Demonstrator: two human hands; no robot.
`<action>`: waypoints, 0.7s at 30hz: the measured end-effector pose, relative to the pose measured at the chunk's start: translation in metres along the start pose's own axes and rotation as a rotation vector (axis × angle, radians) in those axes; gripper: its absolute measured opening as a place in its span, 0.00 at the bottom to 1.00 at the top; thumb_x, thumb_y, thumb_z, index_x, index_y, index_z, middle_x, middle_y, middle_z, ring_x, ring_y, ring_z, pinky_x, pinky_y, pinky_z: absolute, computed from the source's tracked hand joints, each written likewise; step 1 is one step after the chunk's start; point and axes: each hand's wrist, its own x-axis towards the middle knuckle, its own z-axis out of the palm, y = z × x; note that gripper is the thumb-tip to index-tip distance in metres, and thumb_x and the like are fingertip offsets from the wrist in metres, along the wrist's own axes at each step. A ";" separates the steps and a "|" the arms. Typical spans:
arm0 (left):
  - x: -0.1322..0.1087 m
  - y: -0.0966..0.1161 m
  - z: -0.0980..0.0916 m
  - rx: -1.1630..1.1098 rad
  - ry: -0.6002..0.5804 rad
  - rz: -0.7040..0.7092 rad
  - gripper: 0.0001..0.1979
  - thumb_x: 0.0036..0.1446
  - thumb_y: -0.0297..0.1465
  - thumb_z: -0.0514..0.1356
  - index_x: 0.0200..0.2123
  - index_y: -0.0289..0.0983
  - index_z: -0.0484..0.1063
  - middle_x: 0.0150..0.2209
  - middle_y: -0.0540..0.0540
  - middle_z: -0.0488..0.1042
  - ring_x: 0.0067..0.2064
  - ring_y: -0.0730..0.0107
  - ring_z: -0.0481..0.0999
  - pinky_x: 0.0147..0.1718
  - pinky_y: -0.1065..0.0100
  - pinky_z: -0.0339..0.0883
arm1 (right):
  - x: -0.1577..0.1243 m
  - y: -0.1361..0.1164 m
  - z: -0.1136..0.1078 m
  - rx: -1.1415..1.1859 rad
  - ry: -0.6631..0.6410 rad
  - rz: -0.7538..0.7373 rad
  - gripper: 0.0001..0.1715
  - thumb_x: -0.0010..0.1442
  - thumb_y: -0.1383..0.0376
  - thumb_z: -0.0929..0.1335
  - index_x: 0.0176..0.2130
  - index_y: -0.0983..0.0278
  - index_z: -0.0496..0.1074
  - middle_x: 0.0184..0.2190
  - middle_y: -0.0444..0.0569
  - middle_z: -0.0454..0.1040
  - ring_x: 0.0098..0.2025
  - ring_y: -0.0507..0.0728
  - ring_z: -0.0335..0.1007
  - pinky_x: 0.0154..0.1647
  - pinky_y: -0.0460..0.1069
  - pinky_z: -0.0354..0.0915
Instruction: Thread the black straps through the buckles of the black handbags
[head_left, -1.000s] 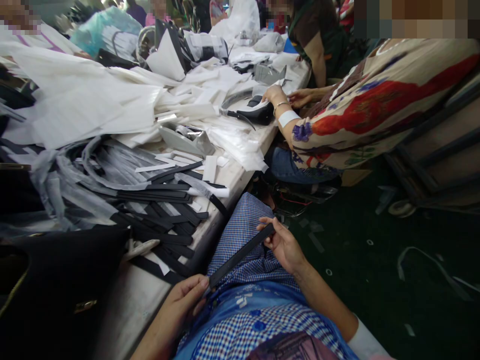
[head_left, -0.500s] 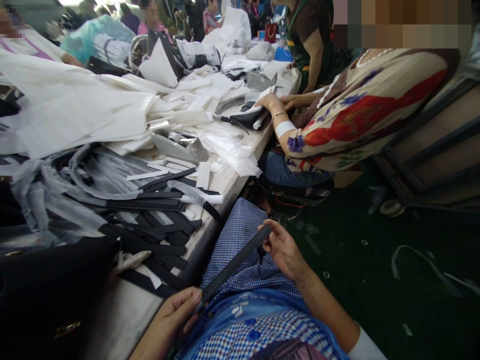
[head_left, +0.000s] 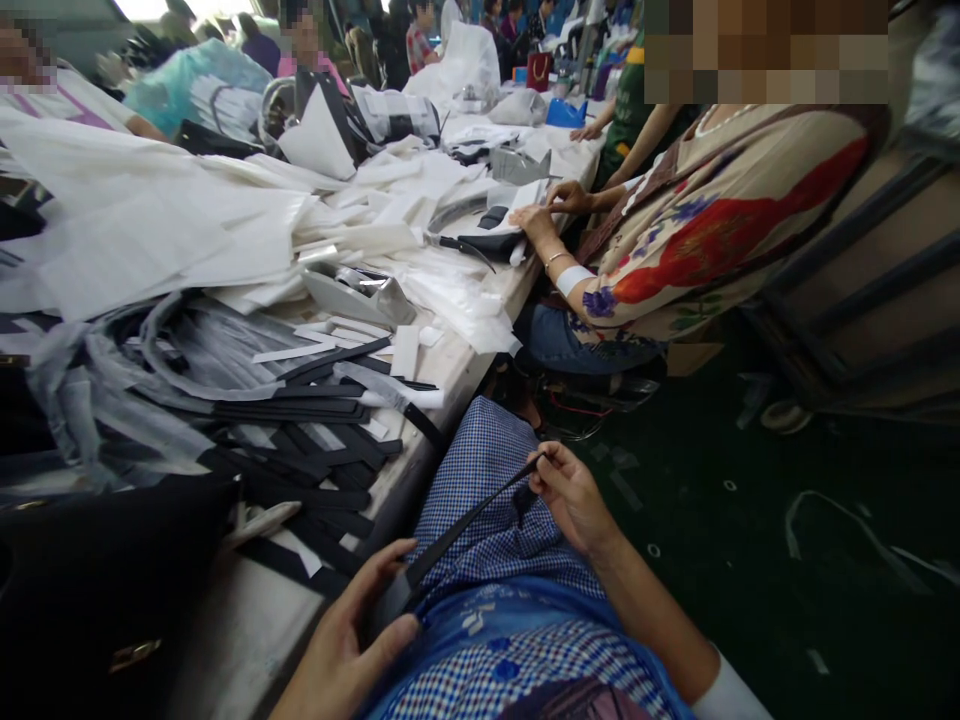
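Observation:
A narrow black strap point(head_left: 469, 520) stretches over my checked lap, its face twisted partly edge-on. My right hand point(head_left: 571, 495) pinches the far end of it between thumb and fingers. At the near end, where pale translucent film shows on the strap, my left hand point(head_left: 360, 630) is open, thumb and fingers spread around it; whether the palm touches it is hidden. Left of my lap, a pile of similar black straps point(head_left: 330, 470), some sleeved in translucent film, lies on the table point(head_left: 262, 620).
A black bag point(head_left: 112, 580) with a gold clasp stands at the near left. White wrapping sheets point(head_left: 172, 210) and a grey open box point(head_left: 356, 290) lie beyond the straps. A co-worker in a flowered top point(head_left: 720, 220) sits at the right, hands on a black item.
My left hand has loosened from a pinch and spread its fingers around the strap's near end. The strap has turned in my right hand. The co-worker's hands have shifted slightly.

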 end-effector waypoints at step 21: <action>-0.016 0.017 -0.001 -0.204 -0.177 -0.265 0.27 0.62 0.51 0.56 0.24 0.34 0.71 0.20 0.48 0.71 0.21 0.76 0.65 0.26 0.74 0.59 | -0.010 0.002 0.013 -0.247 0.025 0.035 0.16 0.52 0.58 0.76 0.30 0.63 0.69 0.21 0.40 0.68 0.19 0.47 0.59 0.20 0.43 0.56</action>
